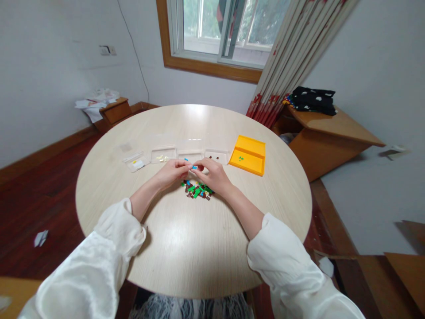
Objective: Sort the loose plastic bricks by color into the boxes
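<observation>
Above the pile, my left hand (173, 173) and my right hand (213, 174) meet with fingertips closed. A small blue toy brick (194, 168) is pinched between them. Just below lies a loose heap of green, brown, blue and a few pale toy bricks (196, 189) on the table. Behind my hands stand clear plastic boxes. The left one (153, 155) holds pale yellow pieces, the right one (223, 160) a few brown pieces. The middle box (182, 154) is partly hidden by my fingers, with another blue piece (186, 159) showing at its front.
An open yellow case (251, 169) with a few green pieces sits right of the boxes. Left of them lies a clear bag or box (130, 158) with white and yellow contents. The round wooden table (192, 248) has its near edge at my lap. A wooden cabinet (335, 133) stands at right.
</observation>
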Tool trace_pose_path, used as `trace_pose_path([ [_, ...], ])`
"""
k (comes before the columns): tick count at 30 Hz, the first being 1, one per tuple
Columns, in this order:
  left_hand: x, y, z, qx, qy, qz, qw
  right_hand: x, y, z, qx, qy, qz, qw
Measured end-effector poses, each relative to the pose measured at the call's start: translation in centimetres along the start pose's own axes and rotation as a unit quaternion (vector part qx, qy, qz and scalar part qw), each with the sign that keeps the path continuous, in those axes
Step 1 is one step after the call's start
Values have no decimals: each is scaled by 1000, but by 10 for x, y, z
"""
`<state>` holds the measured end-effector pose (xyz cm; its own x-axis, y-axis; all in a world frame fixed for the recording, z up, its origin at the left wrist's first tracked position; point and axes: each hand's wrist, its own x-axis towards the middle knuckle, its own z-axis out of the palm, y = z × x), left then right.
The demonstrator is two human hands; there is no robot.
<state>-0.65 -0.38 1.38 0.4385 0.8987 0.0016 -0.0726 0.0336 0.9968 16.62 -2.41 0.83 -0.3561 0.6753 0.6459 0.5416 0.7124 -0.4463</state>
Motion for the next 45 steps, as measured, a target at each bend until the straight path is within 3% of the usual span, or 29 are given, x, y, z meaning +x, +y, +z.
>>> trace_pose_path([
  [8, 0, -2, -1, -6, -3, -12, 1000, 0, -1, -1, -1, -2, 7, 1000],
  [12, -1, 2, -2, 15, 22, -5, 1000, 0, 1, -1, -11, -1, 19, 1000],
  [14, 0, 6, -5, 27, 64, 8, 998, 1, 4, -1, -29, 14, 33, 999],
  [19, 5, 14, -17, 23, 239, 78, 968, 2, 18, -2, -106, 60, 96, 988],
  [22, 6, 15, -19, 21, 291, 90, 952, 5, 24, 1, -145, 67, 128, 979],
  [31, 6, 8, -14, 106, 270, 60, 955, 14, 32, 20, -138, 29, 145, 979],
  [35, 5, 8, -14, 157, 265, 66, 949, 11, 34, 18, -129, 5, 155, 979],
  [39, 4, 8, -14, 199, 258, 66, 943, 9, 26, 13, -94, 1, 118, 989],
  [45, 4, 7, -15, 207, 265, 70, 939, 8, 6, 6, -16, -151, 24, 988],
])
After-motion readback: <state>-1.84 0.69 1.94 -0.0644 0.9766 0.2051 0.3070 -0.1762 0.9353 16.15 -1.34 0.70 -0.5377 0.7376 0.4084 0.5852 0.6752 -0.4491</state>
